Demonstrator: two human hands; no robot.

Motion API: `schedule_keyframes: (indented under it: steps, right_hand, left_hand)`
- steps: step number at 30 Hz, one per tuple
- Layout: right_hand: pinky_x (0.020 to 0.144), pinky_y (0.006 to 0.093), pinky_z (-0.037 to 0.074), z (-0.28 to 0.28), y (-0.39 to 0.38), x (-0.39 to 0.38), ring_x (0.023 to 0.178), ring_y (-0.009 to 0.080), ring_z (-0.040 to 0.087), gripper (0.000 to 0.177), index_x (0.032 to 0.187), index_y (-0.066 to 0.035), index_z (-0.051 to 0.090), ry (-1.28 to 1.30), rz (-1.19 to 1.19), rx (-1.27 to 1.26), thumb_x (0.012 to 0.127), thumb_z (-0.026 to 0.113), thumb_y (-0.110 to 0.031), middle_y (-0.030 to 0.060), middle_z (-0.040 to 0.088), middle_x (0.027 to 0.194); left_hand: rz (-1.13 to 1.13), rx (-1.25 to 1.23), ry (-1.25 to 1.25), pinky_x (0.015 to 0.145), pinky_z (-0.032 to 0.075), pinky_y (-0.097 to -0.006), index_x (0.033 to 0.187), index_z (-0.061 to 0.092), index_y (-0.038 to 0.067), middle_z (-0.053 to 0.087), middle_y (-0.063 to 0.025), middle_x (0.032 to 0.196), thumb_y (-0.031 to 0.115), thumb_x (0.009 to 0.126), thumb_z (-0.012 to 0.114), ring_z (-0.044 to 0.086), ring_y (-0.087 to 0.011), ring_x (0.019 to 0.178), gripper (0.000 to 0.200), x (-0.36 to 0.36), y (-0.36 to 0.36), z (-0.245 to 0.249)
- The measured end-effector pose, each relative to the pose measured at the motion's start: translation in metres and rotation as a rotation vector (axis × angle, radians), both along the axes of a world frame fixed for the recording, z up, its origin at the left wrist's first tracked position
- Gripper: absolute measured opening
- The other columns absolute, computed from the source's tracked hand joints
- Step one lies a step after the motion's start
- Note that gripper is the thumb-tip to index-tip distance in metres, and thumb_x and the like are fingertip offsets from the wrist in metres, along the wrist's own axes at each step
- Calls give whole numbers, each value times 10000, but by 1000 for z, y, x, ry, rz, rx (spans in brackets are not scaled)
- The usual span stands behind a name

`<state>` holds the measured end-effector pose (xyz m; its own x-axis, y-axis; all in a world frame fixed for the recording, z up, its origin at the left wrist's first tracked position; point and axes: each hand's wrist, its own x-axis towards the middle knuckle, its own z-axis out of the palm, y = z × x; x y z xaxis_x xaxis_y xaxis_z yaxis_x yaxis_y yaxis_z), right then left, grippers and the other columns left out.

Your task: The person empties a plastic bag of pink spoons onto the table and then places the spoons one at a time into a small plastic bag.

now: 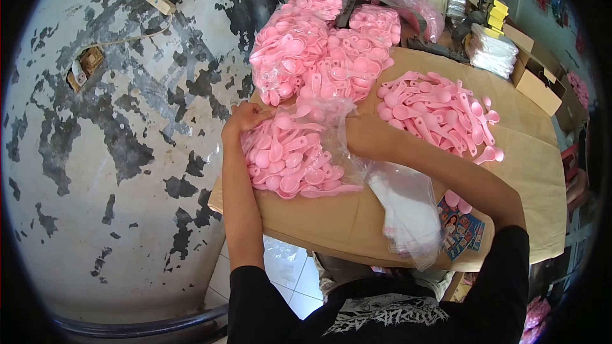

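A clear plastic bag (299, 159) full of pink plastic spoons lies on the brown-covered table in front of me. My left hand (247, 117) is at the bag's far left corner, its fingers curled on the plastic. At the bag's right side is my right hand (358, 135), its fingers hidden by the plastic film and the spoons. A loose heap of pink spoons (433, 111) lies to the right, beyond my right forearm. Below that forearm is a stack of flat clear plastic bags (403, 207).
Several filled bags of pink spoons (293, 48) are piled at the back, against the peeling wall (127, 153). Printed cards (460, 232) lie near the table's front edge. At the back right are a white packet stack (492, 51) and an open cardboard box (537, 86).
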<state>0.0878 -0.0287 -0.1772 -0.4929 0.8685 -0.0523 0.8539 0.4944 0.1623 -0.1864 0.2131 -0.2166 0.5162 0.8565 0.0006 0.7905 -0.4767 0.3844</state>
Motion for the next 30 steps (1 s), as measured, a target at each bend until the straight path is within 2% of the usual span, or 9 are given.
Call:
schedule_keyframes:
  steps: [4,9,13,15,23,25,27,28,30]
  right_hand:
    - [956,463,469,-47,47,-10,1123,337,571,371,1184,-128,642,324,319,474,815,637,-169,101,588,1231]
    - [907,457,511,-18,27,16,1122,338,587,319,1179,-116,608,404,404,415,861,591,-143,128,601,1202]
    - [855,414,510,53,-49,42,984,273,613,285,1106,-83,639,559,-95,156,823,661,-98,95,583,1057]
    - [812,393,521,70,-74,72,948,290,615,292,1095,-67,638,411,5,509,806,678,-57,98,599,1012]
    - [915,410,485,97,-128,125,1072,335,585,395,1161,-55,646,296,-442,461,776,675,32,141,617,1082]
    - [995,412,456,69,-106,106,1153,332,563,401,1179,-47,639,394,-327,319,789,657,46,160,610,1176]
    - [1022,398,444,37,-76,77,1187,340,549,321,1192,-27,625,462,74,163,872,639,-56,171,603,1229]
    - [1071,397,414,25,-56,53,1268,331,502,358,1206,-71,640,447,29,49,848,621,-79,148,563,1323]
    - [1059,478,401,-7,-18,24,1302,313,478,364,1229,-87,633,360,243,93,884,609,-200,143,533,1366]
  left_hand:
    - [-2,22,-23,1166,154,-522,812,711,48,716,-123,766,642,751,723,688,-309,842,597,0,4,-2]
    - [2,-31,-24,1185,107,-535,821,714,38,714,-142,772,650,740,728,684,-329,847,617,-1,3,-1]
    - [-5,-24,-23,1185,108,-537,793,708,30,703,-137,748,661,729,734,681,-326,833,635,-1,3,0]
    - [-2,6,-20,1183,108,-540,774,704,31,694,-127,727,671,724,734,678,-316,815,643,-1,6,-3]
    - [12,19,20,1145,160,-537,776,696,33,684,-115,741,648,748,716,658,-296,803,616,1,2,-1]
    - [16,38,87,1070,284,-496,823,707,55,693,-112,799,571,790,707,643,-296,827,517,3,3,-2]
    - [15,35,83,1082,268,-514,819,708,61,698,-107,790,565,791,709,649,-291,820,505,5,-1,1]
    - [15,34,82,1089,259,-524,817,709,64,701,-104,786,561,791,710,652,-289,817,498,5,-3,3]
    - [-12,12,11,1149,99,-567,772,712,50,697,-119,766,648,750,713,668,-301,851,598,2,2,-2]
